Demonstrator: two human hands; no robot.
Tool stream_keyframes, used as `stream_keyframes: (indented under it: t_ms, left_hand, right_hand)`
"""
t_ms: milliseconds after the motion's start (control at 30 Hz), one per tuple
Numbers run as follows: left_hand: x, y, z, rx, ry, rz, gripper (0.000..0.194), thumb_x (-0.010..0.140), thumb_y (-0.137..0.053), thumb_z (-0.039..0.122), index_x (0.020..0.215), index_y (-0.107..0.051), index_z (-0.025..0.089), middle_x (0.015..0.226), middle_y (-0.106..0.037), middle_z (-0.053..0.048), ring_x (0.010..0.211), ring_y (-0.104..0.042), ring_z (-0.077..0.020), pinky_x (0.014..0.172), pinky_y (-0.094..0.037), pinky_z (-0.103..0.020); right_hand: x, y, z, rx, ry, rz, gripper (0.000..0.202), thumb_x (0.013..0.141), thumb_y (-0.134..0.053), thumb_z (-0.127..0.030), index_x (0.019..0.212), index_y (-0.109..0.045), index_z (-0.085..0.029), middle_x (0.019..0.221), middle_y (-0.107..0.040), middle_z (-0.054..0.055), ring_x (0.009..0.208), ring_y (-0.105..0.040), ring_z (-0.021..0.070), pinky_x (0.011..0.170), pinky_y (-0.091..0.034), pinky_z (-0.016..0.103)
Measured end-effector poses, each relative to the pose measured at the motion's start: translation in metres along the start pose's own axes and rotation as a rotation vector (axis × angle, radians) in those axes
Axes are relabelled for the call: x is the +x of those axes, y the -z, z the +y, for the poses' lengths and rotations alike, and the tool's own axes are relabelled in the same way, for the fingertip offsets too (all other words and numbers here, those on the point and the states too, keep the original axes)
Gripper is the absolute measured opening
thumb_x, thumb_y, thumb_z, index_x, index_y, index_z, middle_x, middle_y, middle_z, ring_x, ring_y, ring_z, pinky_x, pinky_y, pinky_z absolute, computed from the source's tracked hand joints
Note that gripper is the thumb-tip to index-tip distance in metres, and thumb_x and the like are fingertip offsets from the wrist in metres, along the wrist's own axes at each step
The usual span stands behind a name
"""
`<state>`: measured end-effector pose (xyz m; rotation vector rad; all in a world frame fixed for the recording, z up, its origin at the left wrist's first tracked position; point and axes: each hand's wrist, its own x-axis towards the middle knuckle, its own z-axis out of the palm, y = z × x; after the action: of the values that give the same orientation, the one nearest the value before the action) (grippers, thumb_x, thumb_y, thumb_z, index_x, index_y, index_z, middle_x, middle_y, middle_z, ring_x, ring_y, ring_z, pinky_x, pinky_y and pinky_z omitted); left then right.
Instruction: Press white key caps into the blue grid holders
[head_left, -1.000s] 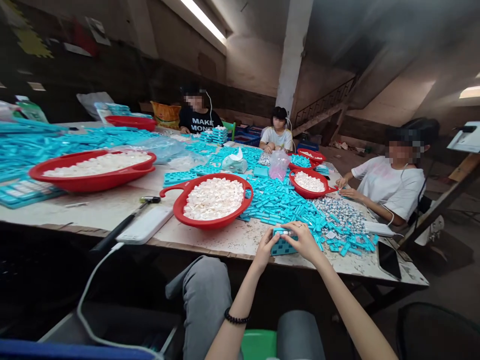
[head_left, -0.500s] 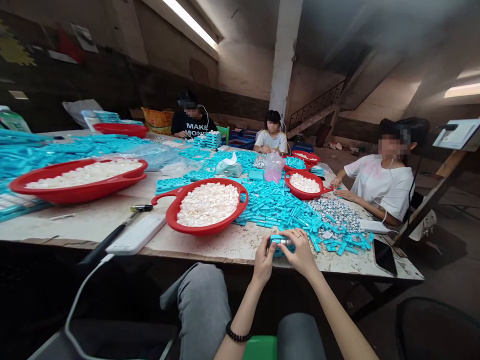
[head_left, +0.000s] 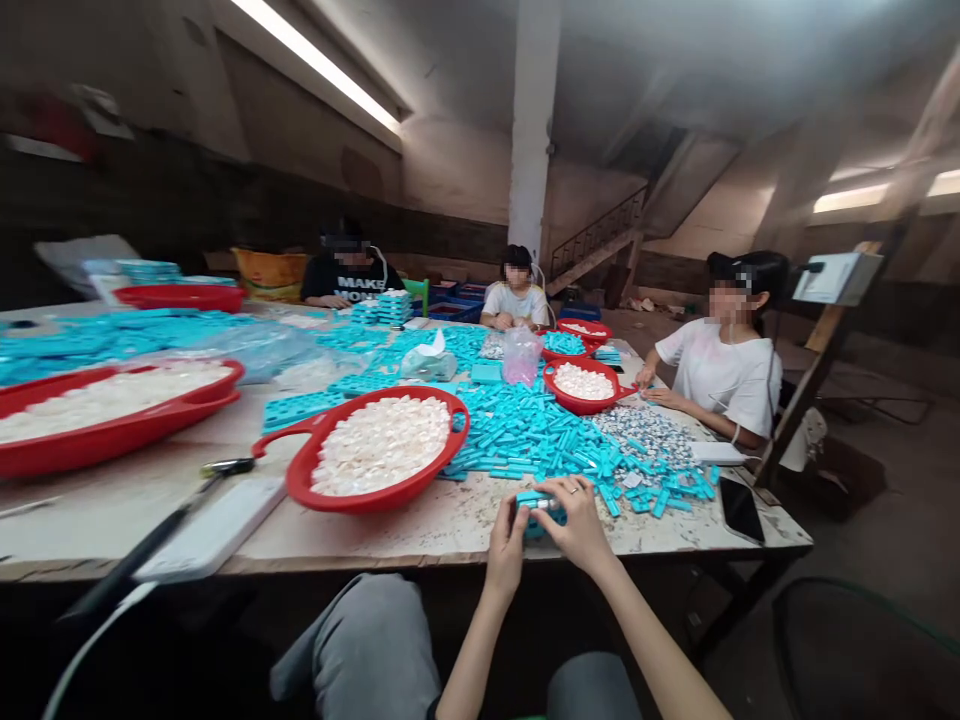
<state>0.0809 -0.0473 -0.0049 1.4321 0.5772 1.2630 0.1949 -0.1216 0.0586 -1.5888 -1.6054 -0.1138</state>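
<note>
At the table's front edge, my left hand (head_left: pixel 507 545) and my right hand (head_left: pixel 576 522) close together around a small turquoise plastic piece with white parts (head_left: pixel 533 499). My left fingers grip its left side. From the right, the thumb and fingers of my right hand press on it. Just below it, partly covered by my hands, are turquoise pieces (head_left: pixel 534 527) with holes. A heap of loose turquoise plastic pieces (head_left: pixel 517 430) spreads beyond my hands. To the left stands a red basin (head_left: pixel 300 487) full of small white pieces (head_left: pixel 382 445).
Left lie a hammer (head_left: pixel 161 520) and a white power bank (head_left: pixel 214 530) with a cable. A phone (head_left: pixel 741 510) rests near the right corner, by small silvery parts (head_left: pixel 645 435). Another red basin (head_left: pixel 199 405) stands far left. Several co-workers sit around the table, one (head_left: pixel 724 370) at right.
The view has turned right, so things on the table sit farther left in the picture. Both hands still hold the turquoise piece, with my right fingers now reaching further over it.
</note>
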Motion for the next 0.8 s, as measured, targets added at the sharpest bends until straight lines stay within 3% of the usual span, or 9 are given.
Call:
stream_keyframes:
  t_ms: [167,367,533,633,733,800]
  left_hand:
    - [0.009,0.003,-0.003,-0.049,0.052,-0.053,0.043,0.083,-0.063,0.057,0.108,-0.061,0.022,0.104,-0.067,-0.005,0.102,-0.063,-0.0236,0.09,-0.049,-0.033]
    - [0.01,0.004,0.003,-0.03,0.136,-0.022,0.052,0.077,-0.065,0.064,0.106,-0.061,0.022,0.101,-0.069,-0.006,0.097,-0.066,-0.0252,0.079,-0.053,-0.032]
    - [0.009,0.004,0.004,-0.041,0.15,-0.027,0.049,0.077,-0.066,0.064,0.099,-0.062,0.021,0.089,-0.067,-0.003,0.086,-0.065,-0.0221,0.073,-0.051,-0.029]
    - [0.01,0.003,0.002,0.0,0.151,0.019,0.047,0.078,-0.065,0.064,0.094,-0.063,0.02,0.082,-0.064,-0.001,0.079,-0.062,-0.02,0.068,-0.049,-0.026]
    - [0.013,0.002,0.002,0.021,0.175,0.089,0.05,0.075,-0.066,0.068,0.091,-0.064,0.02,0.081,-0.064,-0.001,0.082,-0.062,-0.0215,0.07,-0.05,-0.027]
    - [0.015,0.001,0.003,0.008,0.199,0.127,0.054,0.072,-0.066,0.07,0.092,-0.066,0.02,0.088,-0.067,-0.004,0.092,-0.064,-0.0248,0.078,-0.051,-0.03]
  right_hand:
    - [-0.001,0.004,0.006,0.024,0.002,-0.018,0.035,0.093,-0.065,-0.029,0.127,-0.063,-0.028,0.131,-0.065,0.003,0.122,-0.058,0.0225,0.11,-0.036,0.042]
    - [-0.018,-0.003,0.021,-0.072,-0.124,0.163,0.041,0.095,-0.061,-0.042,0.134,-0.06,-0.03,0.144,-0.054,0.006,0.137,-0.045,0.0282,0.119,-0.027,0.053]
    - [-0.033,0.002,0.053,0.039,-0.284,0.315,0.052,0.098,-0.053,-0.051,0.145,-0.048,-0.03,0.155,-0.037,0.009,0.143,-0.036,0.0289,0.112,-0.04,0.047]
    - [-0.031,0.018,0.085,0.083,-0.324,0.39,0.048,0.097,-0.053,-0.052,0.136,-0.057,-0.024,0.148,-0.045,0.012,0.136,-0.045,0.0286,0.107,-0.043,0.044]
    - [-0.021,0.038,0.119,0.085,-0.382,0.396,0.042,0.096,-0.05,-0.049,0.123,-0.064,-0.02,0.123,-0.065,0.012,0.114,-0.06,0.0265,0.097,-0.047,0.04]
    - [-0.016,0.049,0.138,-0.002,-0.446,0.373,0.039,0.094,-0.05,-0.043,0.123,-0.064,-0.02,0.106,-0.071,0.009,0.104,-0.062,0.0263,0.093,-0.045,0.04]
